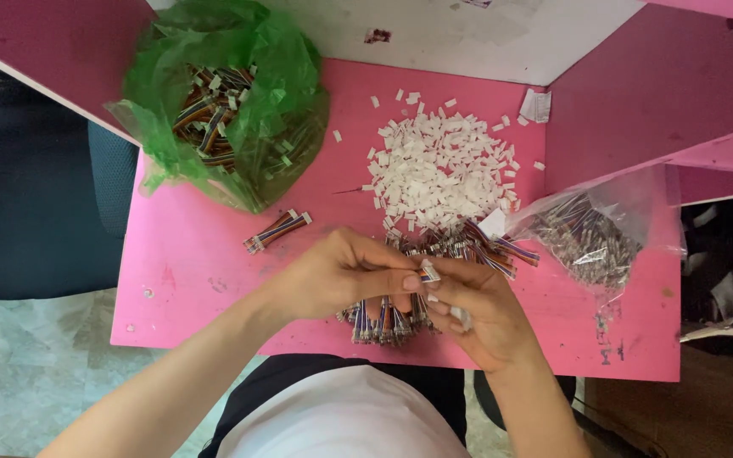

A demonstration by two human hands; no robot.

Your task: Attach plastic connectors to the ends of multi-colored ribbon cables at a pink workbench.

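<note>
Where the two hands meet over the near edge of the pink tabletop (214, 280), the head camera shows the left hand (337, 276) with fingers curled inward, its thumb and forefinger pinching one end of a short multicoloured ribbon wire with a white plastic connector (428, 273). The right hand (481, 309) closes on the same piece from the other side, fingertips pressed together around it, so the wire sits between both hands, just above the table. Directly beneath and behind the hands lies a loose heap of similar multicoloured wire pieces (434, 250), some spilling out below the wrists. Beyond that heap, toward the middle of the table, spreads a pile of small white plastic connector housings (443, 170). A crumpled green plastic bag of wired connectors (226, 102) rests at the far left corner, and a small bundle of finished wires (277, 231) lies near it, apart from the hands. A clear plastic bag of wire pieces (591, 229) sits at the right side, just beside the loose heap. Pink partition walls (638, 93) enclose the table on the right.
</note>
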